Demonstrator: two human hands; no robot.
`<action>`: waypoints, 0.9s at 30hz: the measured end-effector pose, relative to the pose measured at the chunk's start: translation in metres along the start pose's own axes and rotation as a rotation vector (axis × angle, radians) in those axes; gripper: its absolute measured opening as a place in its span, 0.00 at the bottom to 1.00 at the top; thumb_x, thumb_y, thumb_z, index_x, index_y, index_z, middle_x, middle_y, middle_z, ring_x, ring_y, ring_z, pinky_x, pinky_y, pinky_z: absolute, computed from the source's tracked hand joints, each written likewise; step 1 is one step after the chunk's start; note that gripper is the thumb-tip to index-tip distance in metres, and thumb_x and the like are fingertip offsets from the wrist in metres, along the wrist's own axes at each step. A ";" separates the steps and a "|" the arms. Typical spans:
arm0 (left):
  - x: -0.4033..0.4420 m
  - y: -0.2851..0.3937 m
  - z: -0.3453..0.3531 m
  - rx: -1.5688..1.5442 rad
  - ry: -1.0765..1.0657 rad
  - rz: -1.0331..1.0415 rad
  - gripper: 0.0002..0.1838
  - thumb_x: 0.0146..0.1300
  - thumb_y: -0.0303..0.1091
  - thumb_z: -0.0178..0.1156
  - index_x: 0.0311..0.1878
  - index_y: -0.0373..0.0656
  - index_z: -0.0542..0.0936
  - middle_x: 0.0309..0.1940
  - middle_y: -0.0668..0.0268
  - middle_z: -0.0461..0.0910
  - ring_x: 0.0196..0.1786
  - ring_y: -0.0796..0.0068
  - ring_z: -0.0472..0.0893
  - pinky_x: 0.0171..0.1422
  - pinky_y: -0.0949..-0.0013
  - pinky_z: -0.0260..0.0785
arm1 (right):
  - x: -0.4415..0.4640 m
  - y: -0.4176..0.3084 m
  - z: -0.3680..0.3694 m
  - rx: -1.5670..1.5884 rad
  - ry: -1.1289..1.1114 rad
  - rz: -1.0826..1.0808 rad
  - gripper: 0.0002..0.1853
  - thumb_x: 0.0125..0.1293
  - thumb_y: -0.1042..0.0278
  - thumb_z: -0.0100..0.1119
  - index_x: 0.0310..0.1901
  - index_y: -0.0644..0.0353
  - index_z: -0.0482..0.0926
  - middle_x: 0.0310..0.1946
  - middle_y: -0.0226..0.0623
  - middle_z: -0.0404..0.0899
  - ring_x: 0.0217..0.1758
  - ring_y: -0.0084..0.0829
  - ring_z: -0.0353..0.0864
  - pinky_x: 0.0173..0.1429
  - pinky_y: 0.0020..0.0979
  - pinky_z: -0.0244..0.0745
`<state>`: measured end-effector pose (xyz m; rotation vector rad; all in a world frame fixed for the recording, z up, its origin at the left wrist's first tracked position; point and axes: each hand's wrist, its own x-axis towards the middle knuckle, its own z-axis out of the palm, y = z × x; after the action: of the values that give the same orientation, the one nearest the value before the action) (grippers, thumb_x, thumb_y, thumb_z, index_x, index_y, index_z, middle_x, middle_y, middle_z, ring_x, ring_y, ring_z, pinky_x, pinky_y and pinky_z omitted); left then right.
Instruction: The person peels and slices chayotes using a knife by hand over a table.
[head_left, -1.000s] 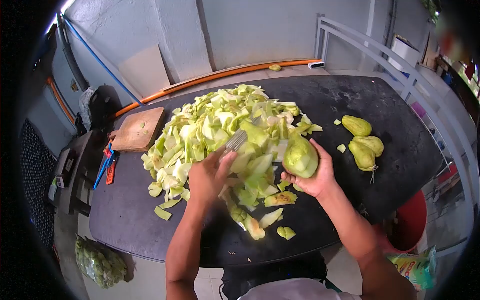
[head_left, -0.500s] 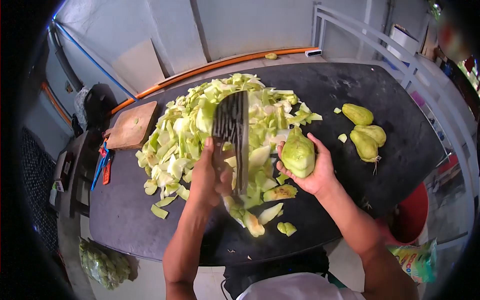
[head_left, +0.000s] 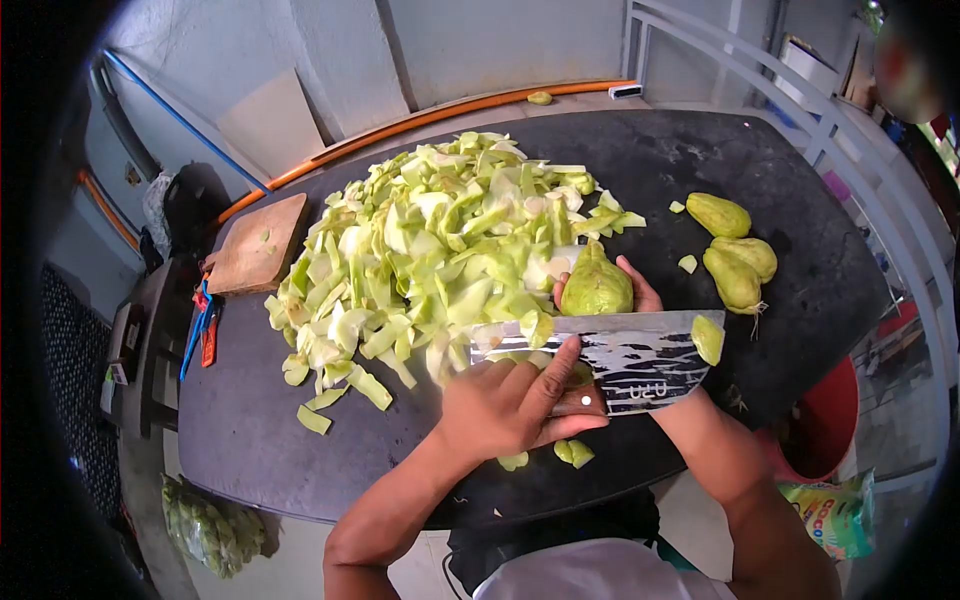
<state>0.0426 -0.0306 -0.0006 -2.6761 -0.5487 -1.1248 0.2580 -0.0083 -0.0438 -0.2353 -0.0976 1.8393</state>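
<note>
My left hand point(head_left: 505, 405) is closed round the brown handle of a broad cleaver point(head_left: 640, 350), its index finger stretched along the blade. The dark-patterned blade lies sideways over my right hand point(head_left: 645, 287), with a slice of green peel point(head_left: 708, 340) stuck near its tip. In my right hand sits a pale green chayote point(head_left: 597, 283), its narrow end pointing away from me. The blade's upper edge meets the lower part of the chayote in view, and most of my right palm is hidden behind it. Beside both hands spreads a large heap of cut chayote pieces point(head_left: 430, 235).
Several whole chayotes point(head_left: 738, 273) lie on the dark table point(head_left: 830, 235) to the right. A wooden chopping board point(head_left: 258, 245) and red-and-blue handled tools point(head_left: 207, 330) are at the left edge. Below stand a red bucket point(head_left: 820, 425) and a bag of greens point(head_left: 212, 525).
My left hand has brought the cleaver from upright over the heap down and right, now sideways across the chayote. My right hand still holds the chayote in nearly the same place.
</note>
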 end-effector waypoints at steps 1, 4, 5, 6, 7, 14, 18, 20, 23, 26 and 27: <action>0.001 0.001 0.000 0.004 0.000 0.007 0.47 0.48 0.62 0.76 0.64 0.35 0.80 0.19 0.76 0.72 0.18 0.79 0.73 0.24 0.73 0.68 | 0.000 0.001 0.001 0.019 0.006 0.004 0.31 0.75 0.42 0.51 0.63 0.63 0.73 0.53 0.52 0.82 0.58 0.47 0.82 0.68 0.51 0.76; 0.005 0.002 -0.001 0.024 -0.003 0.026 0.46 0.49 0.62 0.75 0.63 0.35 0.81 0.19 0.76 0.70 0.18 0.80 0.73 0.23 0.74 0.68 | 0.000 0.002 -0.002 0.099 -0.013 0.033 0.29 0.75 0.44 0.52 0.63 0.64 0.73 0.55 0.53 0.80 0.60 0.49 0.80 0.69 0.51 0.74; 0.005 0.003 -0.001 0.032 -0.008 0.030 0.46 0.49 0.62 0.75 0.63 0.35 0.81 0.19 0.76 0.70 0.18 0.80 0.73 0.23 0.74 0.67 | 0.000 0.001 -0.005 0.142 -0.041 0.053 0.29 0.75 0.47 0.53 0.63 0.64 0.73 0.57 0.55 0.78 0.62 0.52 0.77 0.70 0.52 0.73; 0.005 0.003 -0.001 0.041 -0.012 0.033 0.46 0.49 0.63 0.75 0.63 0.35 0.81 0.19 0.76 0.69 0.18 0.81 0.72 0.23 0.74 0.67 | 0.000 0.000 -0.008 0.185 -0.069 0.072 0.28 0.76 0.49 0.53 0.64 0.65 0.73 0.59 0.56 0.76 0.64 0.54 0.75 0.71 0.53 0.71; 0.005 0.003 0.001 0.038 0.000 0.040 0.46 0.49 0.63 0.75 0.63 0.35 0.81 0.18 0.76 0.69 0.18 0.81 0.72 0.23 0.74 0.67 | 0.001 -0.001 -0.011 0.182 -0.061 0.073 0.28 0.75 0.48 0.53 0.64 0.66 0.73 0.60 0.56 0.76 0.65 0.54 0.75 0.71 0.53 0.71; 0.002 -0.010 -0.003 -0.001 -0.012 -0.018 0.47 0.47 0.62 0.76 0.64 0.34 0.80 0.18 0.75 0.69 0.18 0.77 0.73 0.23 0.72 0.68 | -0.002 0.001 -0.003 0.067 -0.051 0.076 0.28 0.76 0.48 0.51 0.63 0.68 0.74 0.57 0.53 0.79 0.63 0.49 0.77 0.70 0.49 0.73; -0.002 -0.010 -0.004 -0.088 0.016 -0.062 0.47 0.46 0.60 0.77 0.65 0.36 0.80 0.19 0.72 0.74 0.18 0.74 0.76 0.25 0.70 0.71 | -0.004 -0.002 0.006 -0.076 -0.029 0.028 0.27 0.77 0.48 0.50 0.61 0.66 0.75 0.53 0.50 0.81 0.59 0.46 0.80 0.68 0.46 0.76; -0.002 -0.008 -0.008 -0.105 -0.001 -0.082 0.48 0.45 0.59 0.78 0.66 0.37 0.79 0.19 0.71 0.76 0.18 0.73 0.77 0.27 0.69 0.72 | -0.005 -0.001 0.011 -0.139 0.031 -0.013 0.26 0.77 0.48 0.50 0.61 0.65 0.76 0.53 0.50 0.82 0.57 0.46 0.82 0.68 0.47 0.76; -0.011 -0.020 -0.010 -0.100 -0.073 -0.135 0.47 0.48 0.62 0.77 0.66 0.38 0.79 0.22 0.69 0.78 0.22 0.70 0.81 0.25 0.69 0.72 | -0.007 -0.003 0.012 -0.052 0.004 0.065 0.26 0.78 0.46 0.47 0.63 0.60 0.75 0.55 0.49 0.82 0.58 0.43 0.83 0.68 0.50 0.76; -0.025 -0.035 -0.002 -0.126 -0.017 -0.227 0.46 0.48 0.62 0.76 0.65 0.39 0.79 0.20 0.69 0.76 0.18 0.70 0.79 0.23 0.66 0.71 | -0.010 0.008 0.022 -0.186 0.093 -0.052 0.28 0.78 0.44 0.46 0.65 0.59 0.75 0.58 0.49 0.81 0.60 0.45 0.82 0.70 0.50 0.74; -0.022 -0.029 -0.013 -0.142 -0.063 -0.226 0.46 0.48 0.61 0.77 0.65 0.39 0.79 0.20 0.70 0.76 0.19 0.70 0.79 0.23 0.66 0.71 | -0.009 0.009 0.021 -0.221 0.062 -0.046 0.28 0.78 0.44 0.46 0.65 0.60 0.74 0.58 0.50 0.81 0.61 0.45 0.81 0.70 0.50 0.74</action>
<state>0.0084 -0.0140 -0.0070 -2.8352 -0.8305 -1.1796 0.2474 -0.0180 -0.0236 -0.4412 -0.2614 1.7736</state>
